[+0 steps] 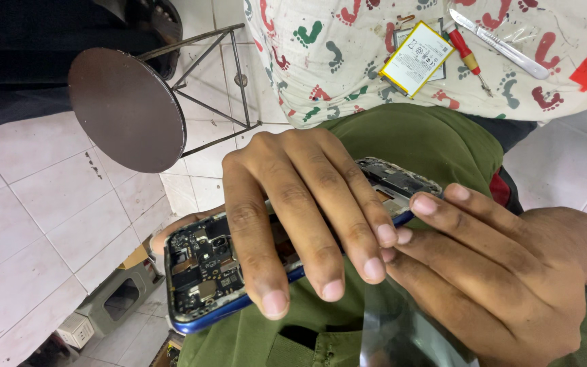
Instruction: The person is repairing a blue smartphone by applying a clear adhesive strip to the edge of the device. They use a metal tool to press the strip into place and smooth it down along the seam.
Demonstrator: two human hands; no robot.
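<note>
Head view: my left hand (293,217) lies over an opened phone (205,272), back cover off, blue frame, circuit board showing at its 8 o'clock end. Four fingers drape across the middle of it and clamp the frame edge nearest me; thumb hidden underneath. My right hand (497,272) comes in from 4 o'clock, fingers straight and close together, tips touching the phone's edge just beside my left fingertips. Can't tell whether it's pinching anything. A clear glossy film (395,333) sits under the right fingers at 6 o'clock. Phone rests over my lap, green trousers (416,143). At 12 o'clock, the cloth-covered bench (334,61) with footprint pattern carries a flat battery (417,58), a red-handled screwdriver (467,58) and a metal scalpel (501,44). Round stool (127,109) at 10 o'clock on the tiled floor (28,231).
</note>
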